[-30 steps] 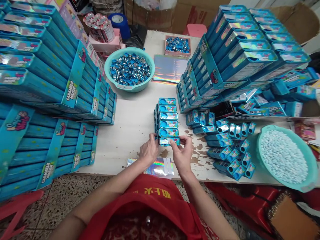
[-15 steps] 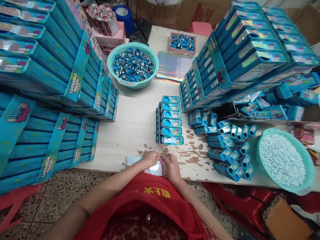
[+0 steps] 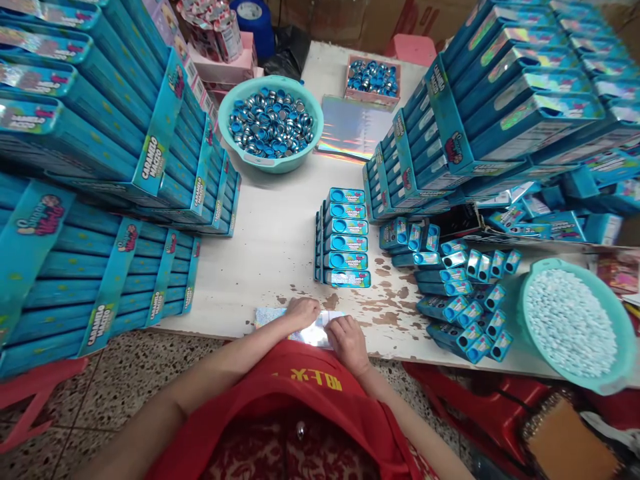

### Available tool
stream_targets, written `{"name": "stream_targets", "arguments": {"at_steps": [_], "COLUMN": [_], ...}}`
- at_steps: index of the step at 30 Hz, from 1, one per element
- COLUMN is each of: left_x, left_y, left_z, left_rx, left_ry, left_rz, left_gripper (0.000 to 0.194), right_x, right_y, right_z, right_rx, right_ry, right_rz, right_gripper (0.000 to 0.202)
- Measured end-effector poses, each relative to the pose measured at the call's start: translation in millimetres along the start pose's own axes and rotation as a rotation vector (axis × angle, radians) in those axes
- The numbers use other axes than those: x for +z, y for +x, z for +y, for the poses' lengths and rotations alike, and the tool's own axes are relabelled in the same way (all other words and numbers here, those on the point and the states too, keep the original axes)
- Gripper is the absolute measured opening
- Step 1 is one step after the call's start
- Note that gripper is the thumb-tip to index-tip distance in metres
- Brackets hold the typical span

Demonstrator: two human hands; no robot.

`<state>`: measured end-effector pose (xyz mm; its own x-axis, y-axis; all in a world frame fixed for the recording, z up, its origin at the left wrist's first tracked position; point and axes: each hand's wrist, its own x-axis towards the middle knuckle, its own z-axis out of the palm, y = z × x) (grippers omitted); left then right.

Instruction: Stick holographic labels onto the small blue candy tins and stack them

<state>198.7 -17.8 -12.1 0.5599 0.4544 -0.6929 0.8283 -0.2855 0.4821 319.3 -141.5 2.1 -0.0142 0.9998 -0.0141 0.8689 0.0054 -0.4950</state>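
A shiny silver holographic sheet (image 3: 316, 335), which may be flat card, lies at the table's front edge by my red apron. My left hand (image 3: 303, 313) rests on its upper middle with fingers curled; what the fingertips hold, if anything, is hidden. My right hand (image 3: 347, 339) is closed over the right part of the sheet, thumb side toward the left hand. A small gap shows between the hands. Beyond them stands a row of several slim blue boxes (image 3: 349, 227), each with a round hole in its top end.
Blue box stacks rise at left (image 3: 115, 133) and right (image 3: 465, 127). A teal basin (image 3: 273, 162) holds metal caps; a pink box (image 3: 373, 100) holds more. A silver notebook (image 3: 350, 127) lies between. Loose blue boxes (image 3: 465, 307) and a basin of pale pellets (image 3: 625, 347) sit right.
My hands were together at the sheet's upper middle; now they are apart, the right one slightly lower and further right. More of the sheet shows between them. The view has shifted slightly.
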Motion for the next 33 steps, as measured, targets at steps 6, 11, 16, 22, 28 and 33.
{"name": "stream_targets", "arguments": {"at_steps": [6, 11, 16, 22, 28, 33], "left_x": [-31.2, -74.3, -106.4, -139.2, -116.4, -88.3], "left_y": [-37.9, -89.7, -83.4, -52.7, -29.6, -11.0], "left_z": [6.5, 35.8, 53.0, 48.2, 48.4, 50.5], "left_rx": [0.134, 0.372, 0.22, 0.224, 0.235, 0.073], "left_ry": [-0.321, -0.801, -0.845, -0.484, -0.437, -0.661], "left_rz": [0.184, 0.196, 0.241, 0.447, 0.528, 0.57], "left_gripper": [0.034, 0.03, 0.025, 0.024, 0.02, 0.021], "right_x": [-82.6, -134.5, -132.3, -109.8, -93.4, -81.2], "right_y": [23.9, 52.1, 87.7, 123.8, 128.6, 127.6], "right_z": [-29.7, -49.3, -46.2, -34.7, -27.8, -16.8], "right_rx": [0.182, 0.263, 0.344, 0.385, 0.427, 0.626], "right_ry": [0.391, 0.585, 0.589, 0.363, 0.428, 0.68], "right_rz": [0.057, 0.093, 0.255, 0.497, 0.587, 0.635], "right_gripper": [0.013, 0.015, 0.015, 0.016, 0.013, 0.033]}}
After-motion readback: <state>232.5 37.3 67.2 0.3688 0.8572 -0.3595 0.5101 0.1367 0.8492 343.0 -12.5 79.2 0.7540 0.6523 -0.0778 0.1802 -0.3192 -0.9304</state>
